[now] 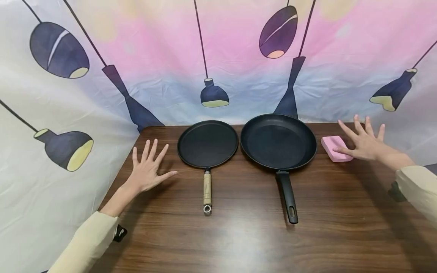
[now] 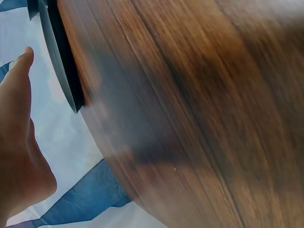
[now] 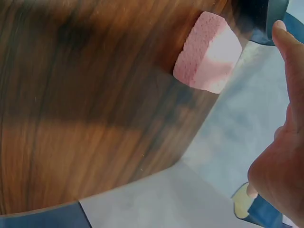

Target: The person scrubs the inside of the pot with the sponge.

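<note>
Now, on the brown table point(image 1: 170, 235), the big black pan point(image 1: 278, 146) sits near 12 o'clock, its handle point(image 1: 286, 197) pointing almost at 6. The flat pan point(image 1: 207, 144) sits just beside it, at its 9 o'clock. The left hand point(image 1: 146, 172) is spread wide with nothing in it, at the flat pan's 8 o'clock. The right hand point(image 1: 366, 145) is spread wide and empty, near the pink sponge point(image 1: 332, 147), which lies at the big pan's 3 o'clock. A hard push could bang the pans together. A low swing of the right hand could knock the sponge away.
</note>
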A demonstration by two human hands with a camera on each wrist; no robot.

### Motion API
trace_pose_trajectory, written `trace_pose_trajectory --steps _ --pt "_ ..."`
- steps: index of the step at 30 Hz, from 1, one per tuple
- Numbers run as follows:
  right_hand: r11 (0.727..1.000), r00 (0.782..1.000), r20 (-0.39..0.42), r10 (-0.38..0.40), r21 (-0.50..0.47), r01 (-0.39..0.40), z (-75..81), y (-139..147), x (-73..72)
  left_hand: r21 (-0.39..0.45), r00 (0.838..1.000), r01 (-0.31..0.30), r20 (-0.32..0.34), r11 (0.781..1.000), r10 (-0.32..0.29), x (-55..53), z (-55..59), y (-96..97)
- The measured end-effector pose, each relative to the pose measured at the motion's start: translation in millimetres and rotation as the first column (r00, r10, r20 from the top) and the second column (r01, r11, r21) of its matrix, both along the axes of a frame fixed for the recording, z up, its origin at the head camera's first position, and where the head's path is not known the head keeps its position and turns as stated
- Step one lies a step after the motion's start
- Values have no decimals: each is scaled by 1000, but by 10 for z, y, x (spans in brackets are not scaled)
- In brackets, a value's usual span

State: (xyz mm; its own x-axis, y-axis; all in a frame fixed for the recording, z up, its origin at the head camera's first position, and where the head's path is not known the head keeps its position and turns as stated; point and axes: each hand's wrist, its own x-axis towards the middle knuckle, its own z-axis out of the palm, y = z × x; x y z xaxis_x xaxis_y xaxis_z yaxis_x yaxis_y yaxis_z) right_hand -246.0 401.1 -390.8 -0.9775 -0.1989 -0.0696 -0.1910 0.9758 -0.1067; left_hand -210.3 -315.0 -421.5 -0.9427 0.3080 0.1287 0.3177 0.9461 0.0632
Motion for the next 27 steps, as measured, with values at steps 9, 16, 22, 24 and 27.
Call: trace_pose_trajectory --steps 9,16,22,24,27 --pt "996 999 47 -4 -93 9 -85 -90 -121 72 1000 -17 5 997 16 100 3 107" --pt "996 992 127 16 -90 -5 -134 -127 -141 148 996 -21 84 989 9 173 -35 230" --pt "995 989 146 28 -101 -13 -167 -122 -130 214 989 36 135 976 -66 185 -18 464" --pt "993 988 147 35 -116 -18 -189 -110 -110 230 984 60 152 971 -97 189 -21 552" --pt "988 986 160 41 -154 -16 -245 -94 -75 273 976 80 176 959 -132 215 -45 677"
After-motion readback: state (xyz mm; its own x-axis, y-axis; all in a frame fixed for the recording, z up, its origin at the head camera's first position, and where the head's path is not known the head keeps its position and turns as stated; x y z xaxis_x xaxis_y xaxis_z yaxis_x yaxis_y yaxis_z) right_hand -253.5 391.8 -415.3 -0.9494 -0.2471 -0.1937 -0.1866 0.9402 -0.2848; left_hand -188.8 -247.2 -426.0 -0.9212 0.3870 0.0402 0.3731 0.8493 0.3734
